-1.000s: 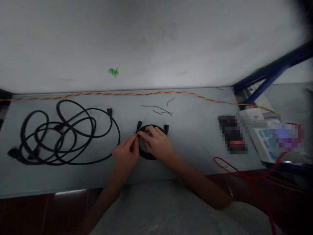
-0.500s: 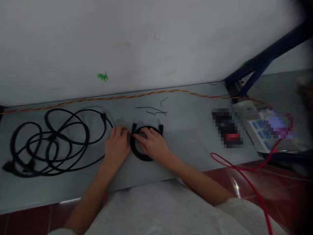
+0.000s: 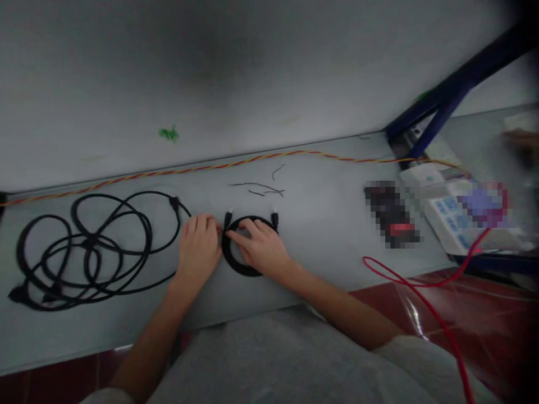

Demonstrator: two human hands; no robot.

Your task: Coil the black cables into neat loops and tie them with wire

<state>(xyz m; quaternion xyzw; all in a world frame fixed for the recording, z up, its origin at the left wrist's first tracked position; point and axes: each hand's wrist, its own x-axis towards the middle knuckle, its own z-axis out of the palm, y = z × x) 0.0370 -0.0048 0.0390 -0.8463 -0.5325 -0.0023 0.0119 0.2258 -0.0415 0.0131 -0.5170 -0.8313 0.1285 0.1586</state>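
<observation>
A black cable wound into a round coil [image 3: 228, 255] lies flat on the grey table, its two connectors pointing toward the wall. My right hand [image 3: 263, 244] rests on top of the coil with its fingers spread, the index fingertip touching the coil's left side. Just left of the coil, my left hand [image 3: 199, 244] lies palm down with its fingers together and bent, the fingertips near the coil's edge; whether anything is under them is hidden. Farther left sits a loose tangle of black cables [image 3: 147, 230], reaching up to my left hand.
Short thin black wires [image 3: 256, 185] lie behind the coil. A red-yellow twisted wire [image 3: 236, 163] runs along the wall. To the right are a blurred dark object [image 3: 389, 213], a white device [image 3: 448, 219], a red cable [image 3: 435, 314], a blue frame [image 3: 446, 106] and another person's hand [image 3: 522, 138].
My left hand has flattened slightly beside the coil, while my right hand stays on it. The view has shifted a little, and another person's hand shows more clearly at the far right.
</observation>
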